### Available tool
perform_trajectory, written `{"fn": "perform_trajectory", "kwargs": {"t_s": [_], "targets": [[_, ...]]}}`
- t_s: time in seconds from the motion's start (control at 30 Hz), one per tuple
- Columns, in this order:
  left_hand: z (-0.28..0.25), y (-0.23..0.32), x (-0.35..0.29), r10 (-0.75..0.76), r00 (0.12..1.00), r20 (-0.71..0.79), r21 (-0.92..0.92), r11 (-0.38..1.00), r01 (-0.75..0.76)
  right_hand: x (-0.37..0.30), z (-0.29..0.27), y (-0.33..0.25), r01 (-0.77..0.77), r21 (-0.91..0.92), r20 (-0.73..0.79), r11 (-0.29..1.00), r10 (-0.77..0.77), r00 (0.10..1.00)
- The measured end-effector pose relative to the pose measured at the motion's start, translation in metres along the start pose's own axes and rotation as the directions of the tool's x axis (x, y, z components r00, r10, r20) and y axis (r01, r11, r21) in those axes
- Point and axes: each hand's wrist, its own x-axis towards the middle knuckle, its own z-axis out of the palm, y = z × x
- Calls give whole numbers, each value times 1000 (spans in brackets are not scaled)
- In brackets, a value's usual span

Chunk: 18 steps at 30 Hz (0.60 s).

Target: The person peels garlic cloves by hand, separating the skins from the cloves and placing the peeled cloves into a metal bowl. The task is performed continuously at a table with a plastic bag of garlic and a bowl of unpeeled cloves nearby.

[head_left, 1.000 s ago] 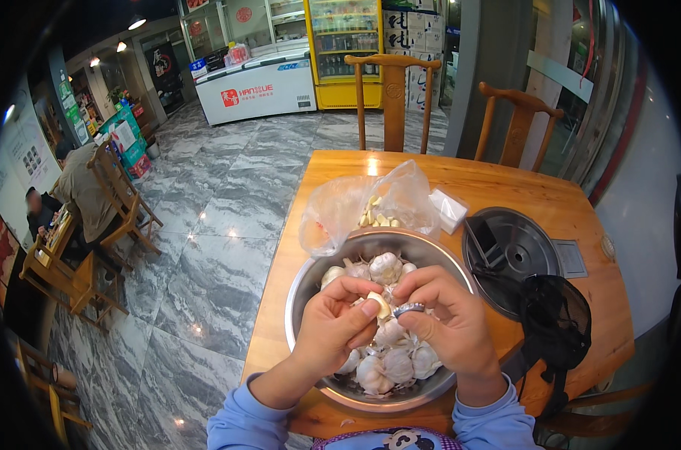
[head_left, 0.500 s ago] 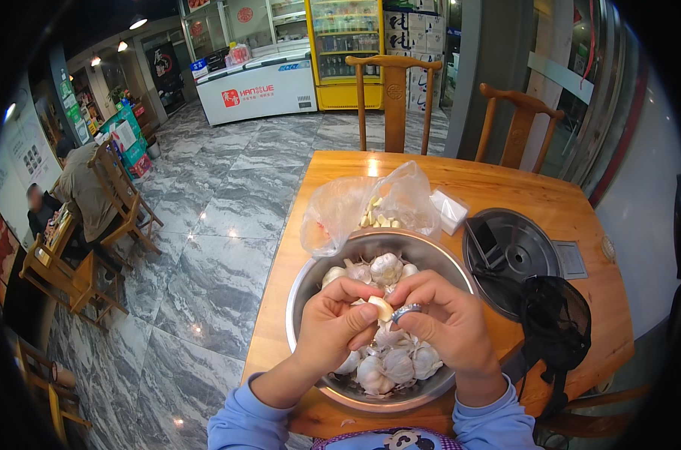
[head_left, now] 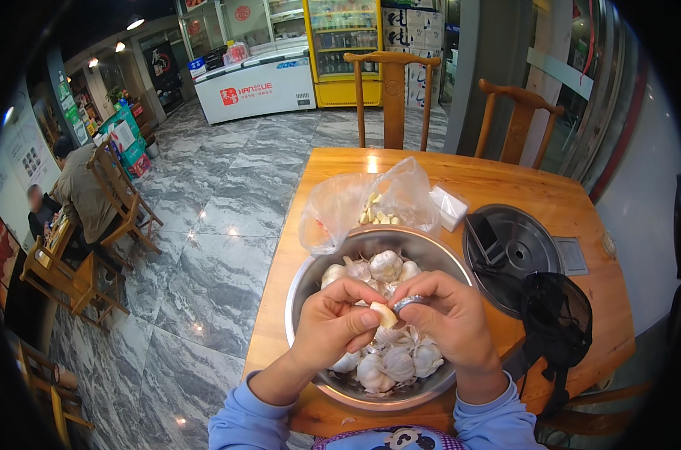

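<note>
Over a wide steel bowl (head_left: 298,300) my two hands meet. My left hand (head_left: 339,319) pinches a pale garlic clove (head_left: 385,315) between thumb and forefinger. Close beside it, my right hand (head_left: 449,319) grips a small blue-and-silver bottle cap (head_left: 408,302) with a crimped edge, held near the clove. Below and behind the hands, several whole garlic bulbs (head_left: 399,365) and loose papery skins fill the bowl. Past its far rim lies a clear plastic bag (head_left: 333,214) with several peeled cloves (head_left: 378,217) in it.
Right of the bowl, a round dark metal lid (head_left: 532,247) is set in the wooden table (head_left: 280,330), with a phone-like black object (head_left: 484,234) and a black mesh bag (head_left: 554,322) on it. White tissues (head_left: 448,208) lie behind. Chairs (head_left: 394,97) stand at the far edge; people sit at left.
Both hands stay over the bowl. The clove has turned slightly in my left fingers, and the bottle cap has shifted a little up and away from it.
</note>
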Motion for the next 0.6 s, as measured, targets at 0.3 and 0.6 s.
{"fn": "perform_trajectory", "kwargs": {"t_s": [0.3, 0.6], "targets": [[-6, -4, 1, 121, 993, 10, -37, 992, -121, -2, -4, -9, 66, 3, -7, 998, -66, 998], [-1, -4, -4, 137, 990, -23, 113, 985, -134, -1, 14, 1, -125, 16, -37, 992, 125, 991]]}}
